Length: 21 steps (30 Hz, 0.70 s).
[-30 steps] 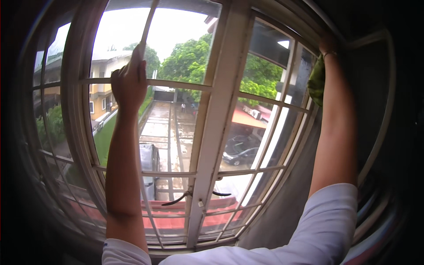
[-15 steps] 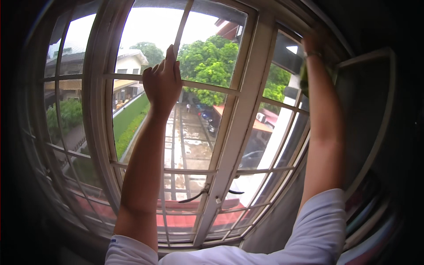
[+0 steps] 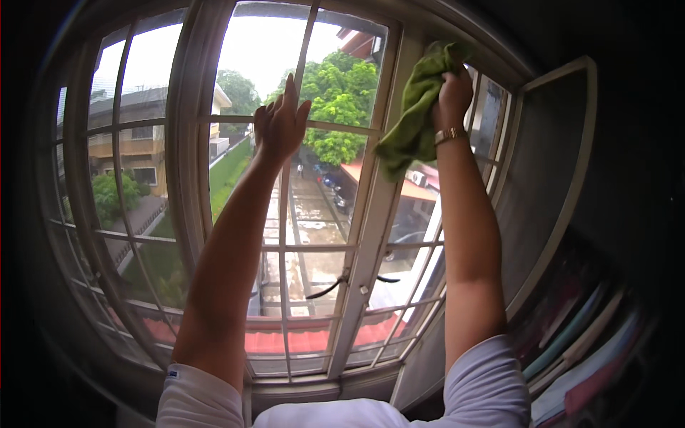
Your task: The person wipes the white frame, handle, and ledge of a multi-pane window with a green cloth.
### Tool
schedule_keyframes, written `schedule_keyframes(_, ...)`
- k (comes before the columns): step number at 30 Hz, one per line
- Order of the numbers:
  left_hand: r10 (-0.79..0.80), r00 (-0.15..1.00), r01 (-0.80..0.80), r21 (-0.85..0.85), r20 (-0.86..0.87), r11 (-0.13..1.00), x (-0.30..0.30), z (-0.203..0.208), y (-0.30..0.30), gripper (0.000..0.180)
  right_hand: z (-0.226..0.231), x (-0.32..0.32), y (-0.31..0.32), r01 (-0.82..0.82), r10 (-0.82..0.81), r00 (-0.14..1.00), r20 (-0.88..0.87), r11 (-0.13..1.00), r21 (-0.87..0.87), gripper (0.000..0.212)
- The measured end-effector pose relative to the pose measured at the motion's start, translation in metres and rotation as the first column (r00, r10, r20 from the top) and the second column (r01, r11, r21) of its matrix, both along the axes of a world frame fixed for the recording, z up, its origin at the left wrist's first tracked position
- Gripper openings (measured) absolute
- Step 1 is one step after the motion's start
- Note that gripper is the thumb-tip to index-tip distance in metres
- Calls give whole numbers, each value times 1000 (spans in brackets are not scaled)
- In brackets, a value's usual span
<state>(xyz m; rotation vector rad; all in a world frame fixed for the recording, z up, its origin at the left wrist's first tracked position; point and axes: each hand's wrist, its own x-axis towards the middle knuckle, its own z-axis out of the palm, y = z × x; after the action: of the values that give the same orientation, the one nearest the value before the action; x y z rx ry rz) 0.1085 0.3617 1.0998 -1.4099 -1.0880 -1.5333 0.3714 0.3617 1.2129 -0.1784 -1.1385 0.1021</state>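
Note:
My right hand (image 3: 454, 96) is raised to the upper right of the window and grips a green cloth (image 3: 414, 107). The cloth hangs down over the pale upright post (image 3: 372, 242) between two casements and over part of the right-hand panes. At the middle casement, my left hand (image 3: 281, 123) rests where two thin window bars (image 3: 321, 128) cross. Its index finger points up along the upright bar, and the thumb stands apart. Nothing shows in that hand.
Two dark curved window handles (image 3: 327, 289) sit low on the casements. An open framed screen panel (image 3: 549, 157) stands at the right. Below it, folded or hanging fabrics (image 3: 571, 342) lie in shadow. Outside are trees, a driveway and a red roof (image 3: 292, 341).
My right hand has moved left and into clearer view, bringing the green cloth across to the post. My left hand stays at the bars, its fingers slightly more spread. The view has shifted a little.

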Motion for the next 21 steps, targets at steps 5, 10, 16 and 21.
schedule_keyframes(5,-77,989,66,85,129,994,24,-11,-20,62,-64,2,12,-357,355,928,112,934,-2,52)
schedule_keyframes(10,-771,625,773,-235,121,590,69,-31,-58,69,-121,-8,-8,-374,377,915,141,926,-52,51)
schedule_keyframes(16,-828,123,970,-241,547,-14,89,-64,-68,67,-192,-27,-65,-460,471,882,14,866,-195,43)
schedule_keyframes(21,-726,127,972,-229,676,-44,106,-107,-63,30,-245,-16,-80,-168,170,985,-8,960,-224,35)
